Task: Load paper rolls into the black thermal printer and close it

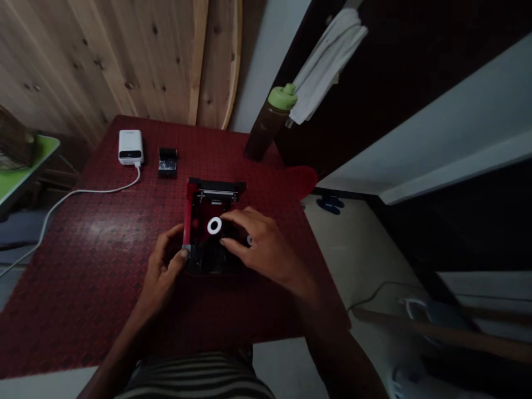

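Note:
A red and black printer-like machine [187, 221] sits on the table with its top raised open. My left hand [164, 266] grips its left side, thumb on the front left corner and fingers curled along the outer wall. Between the thumb and fingers of my right hand [261, 244] is a black roll [224, 228] with a white ring-shaped core end, held over the machine's open inside. A second small white ring [249, 240] shows partly beneath my right hand. Dark parts in the machine's front half are too dim to make out.
On the red patterned table [108, 277] are a white power bank [130, 145] with a cable [100, 192], a small black roll-like item [168, 162], and a brown bottle [266, 130] with a green lid. A red translucent round thing [305, 182] juts past the right edge.

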Available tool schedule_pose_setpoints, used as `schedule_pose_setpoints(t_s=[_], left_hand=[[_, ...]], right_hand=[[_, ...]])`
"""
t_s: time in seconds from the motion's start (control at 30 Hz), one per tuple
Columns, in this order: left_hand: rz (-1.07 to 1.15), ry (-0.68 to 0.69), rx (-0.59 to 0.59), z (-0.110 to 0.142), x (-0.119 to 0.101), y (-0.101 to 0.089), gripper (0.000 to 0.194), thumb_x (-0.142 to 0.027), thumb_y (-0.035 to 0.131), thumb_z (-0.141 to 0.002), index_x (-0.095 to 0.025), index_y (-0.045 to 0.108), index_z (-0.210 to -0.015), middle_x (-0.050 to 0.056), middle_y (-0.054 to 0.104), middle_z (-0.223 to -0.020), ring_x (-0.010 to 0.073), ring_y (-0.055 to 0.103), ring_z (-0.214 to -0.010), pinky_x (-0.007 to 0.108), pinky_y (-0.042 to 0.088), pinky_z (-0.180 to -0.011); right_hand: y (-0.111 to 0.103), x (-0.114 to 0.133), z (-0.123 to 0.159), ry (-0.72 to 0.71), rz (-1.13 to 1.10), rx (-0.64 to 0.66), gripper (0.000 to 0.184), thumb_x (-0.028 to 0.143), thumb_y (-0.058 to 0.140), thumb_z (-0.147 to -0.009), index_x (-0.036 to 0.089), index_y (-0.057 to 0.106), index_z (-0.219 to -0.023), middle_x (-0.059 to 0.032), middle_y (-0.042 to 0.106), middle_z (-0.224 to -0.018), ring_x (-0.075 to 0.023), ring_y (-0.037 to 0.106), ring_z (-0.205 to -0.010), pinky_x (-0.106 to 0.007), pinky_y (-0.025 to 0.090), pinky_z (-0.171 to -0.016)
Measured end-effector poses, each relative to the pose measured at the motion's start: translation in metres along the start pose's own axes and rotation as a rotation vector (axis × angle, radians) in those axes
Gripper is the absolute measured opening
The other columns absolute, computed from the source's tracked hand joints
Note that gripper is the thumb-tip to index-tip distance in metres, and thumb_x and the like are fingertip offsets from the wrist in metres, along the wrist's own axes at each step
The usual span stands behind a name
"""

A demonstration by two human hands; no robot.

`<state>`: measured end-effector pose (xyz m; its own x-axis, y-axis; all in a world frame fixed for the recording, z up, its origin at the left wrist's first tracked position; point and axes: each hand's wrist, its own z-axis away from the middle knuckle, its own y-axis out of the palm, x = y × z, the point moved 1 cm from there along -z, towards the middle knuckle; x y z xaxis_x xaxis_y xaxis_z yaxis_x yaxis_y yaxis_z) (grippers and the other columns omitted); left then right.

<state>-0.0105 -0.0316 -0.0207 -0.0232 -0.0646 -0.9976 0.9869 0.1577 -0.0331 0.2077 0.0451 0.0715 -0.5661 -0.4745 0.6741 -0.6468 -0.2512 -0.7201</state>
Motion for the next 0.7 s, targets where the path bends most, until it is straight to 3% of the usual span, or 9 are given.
schedule_pose_setpoints(t_s=[0.13, 0.3, 0.47, 0.7], left_hand=[[0.037, 0.002, 0.017, 0.000, 0.001, 0.000, 0.061, -0.057, 0.068, -0.101, -0.020, 0.062, -0.149, 0.016, 0.074, -0.147, 0.0345, 0.073, -0.133, 0.053, 0.057, -0.115], [0.054, -0.020, 0.021, 0.002, -0.001, 0.000, 0.060, -0.056, 0.068, -0.102, -0.021, 0.062, -0.150, 0.016, 0.071, -0.151, 0.0353, 0.072, -0.135, 0.053, 0.057, -0.115], [0.052, -0.028, 0.020, 0.001, -0.001, 0.000, 0.062, -0.057, 0.069, -0.101, -0.021, 0.062, -0.151, 0.017, 0.069, -0.153, 0.0363, 0.069, -0.140, 0.053, 0.056, -0.117], [0.054, -0.032, 0.023, 0.002, -0.001, 0.000, 0.064, -0.058, 0.068, -0.101, -0.020, 0.061, -0.152, 0.017, 0.069, -0.153, 0.0363, 0.070, -0.138, 0.054, 0.056, -0.117]], right_hand=[[0.026, 0.012, -0.016, 0.035, 0.323, 0.132, 0.018, 0.007, 0.075, -0.099, 0.020, 0.076, -0.111, -0.0118, 0.082, -0.113, -0.0306, 0.074, -0.113, -0.049, 0.059, -0.104], [0.034, 0.016, -0.035, 0.071, 0.537, 0.242, 0.024, -0.001, 0.067, -0.098, 0.018, 0.077, -0.109, -0.0142, 0.084, -0.109, -0.0312, 0.077, -0.112, -0.043, 0.059, -0.099], [0.042, 0.007, -0.047, 0.116, 0.561, 0.297, 0.025, 0.002, 0.067, -0.097, 0.020, 0.079, -0.110, -0.0124, 0.083, -0.104, -0.0281, 0.079, -0.096, -0.038, 0.058, -0.084], [0.050, -0.002, -0.045, 0.091, 0.518, 0.281, 0.024, 0.002, 0.063, -0.099, 0.017, 0.080, -0.109, -0.0152, 0.082, -0.110, -0.0293, 0.078, -0.099, -0.040, 0.059, -0.087]])
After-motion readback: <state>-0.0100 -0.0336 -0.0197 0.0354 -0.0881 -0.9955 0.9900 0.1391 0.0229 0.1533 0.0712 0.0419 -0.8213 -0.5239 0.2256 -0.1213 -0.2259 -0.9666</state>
